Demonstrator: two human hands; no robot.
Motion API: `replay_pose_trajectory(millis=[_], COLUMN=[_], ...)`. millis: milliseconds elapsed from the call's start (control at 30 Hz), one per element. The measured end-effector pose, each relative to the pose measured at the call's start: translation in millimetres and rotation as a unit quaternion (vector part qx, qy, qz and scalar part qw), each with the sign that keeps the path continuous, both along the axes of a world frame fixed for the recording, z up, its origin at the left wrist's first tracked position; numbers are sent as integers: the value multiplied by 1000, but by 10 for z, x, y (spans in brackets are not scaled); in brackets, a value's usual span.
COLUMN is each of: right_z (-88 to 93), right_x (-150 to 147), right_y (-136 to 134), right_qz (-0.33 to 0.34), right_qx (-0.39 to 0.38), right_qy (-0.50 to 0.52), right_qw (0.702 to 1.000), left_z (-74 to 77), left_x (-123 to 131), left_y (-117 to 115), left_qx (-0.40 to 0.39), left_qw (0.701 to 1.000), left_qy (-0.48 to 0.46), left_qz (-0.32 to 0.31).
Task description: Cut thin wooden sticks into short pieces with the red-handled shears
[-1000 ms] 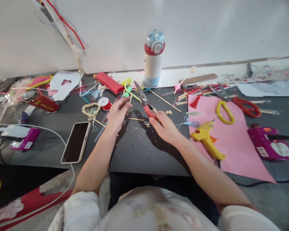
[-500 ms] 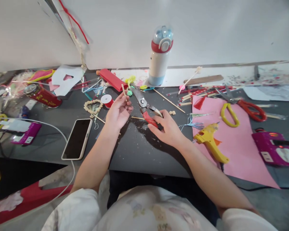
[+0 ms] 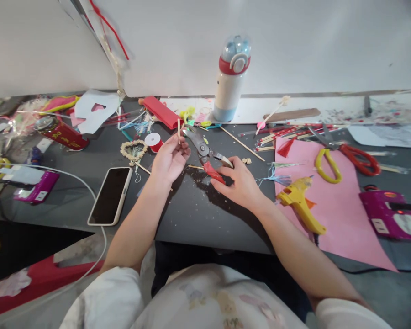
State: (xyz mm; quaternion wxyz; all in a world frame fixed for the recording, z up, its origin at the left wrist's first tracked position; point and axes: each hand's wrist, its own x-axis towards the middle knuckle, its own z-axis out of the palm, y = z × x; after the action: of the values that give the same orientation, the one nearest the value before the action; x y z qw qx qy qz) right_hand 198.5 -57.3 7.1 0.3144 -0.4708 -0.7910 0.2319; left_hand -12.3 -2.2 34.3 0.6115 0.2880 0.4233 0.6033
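Note:
My left hand pinches a short thin wooden stick and holds it upright above the dark table. My right hand grips the red handles of a pair of metal cutters. The cutter jaws point up and left, close to the base of the stick. Small wood chips and another loose stick lie on the table between my hands.
A phone lies left of my left arm beside a red ribbon spool. A yellow glue gun rests on pink paper with yellow and red scissors. A water bottle stands at the back. Purple power strips sit at both sides.
My left hand has turned the stick upright and lifted it a little. The cutters have tilted down and moved in toward the stick. The view has shifted slightly.

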Motion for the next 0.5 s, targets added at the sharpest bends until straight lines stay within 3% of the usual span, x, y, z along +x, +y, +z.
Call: replay_pose_trajectory(millis=[267,500], right_z=[-47,-72], right_x=[0,22], right_y=[3,19], right_qz=[-14,0], right_qx=[-35,-64], right_qy=[32,51], right_qw=[999,997], left_z=[-37,-73], left_x=[6,-18], left_y=[8,20], left_qx=[-61,-9], left_qw=[996,999], left_qy=[-70,-21], left_qz=[16,27])
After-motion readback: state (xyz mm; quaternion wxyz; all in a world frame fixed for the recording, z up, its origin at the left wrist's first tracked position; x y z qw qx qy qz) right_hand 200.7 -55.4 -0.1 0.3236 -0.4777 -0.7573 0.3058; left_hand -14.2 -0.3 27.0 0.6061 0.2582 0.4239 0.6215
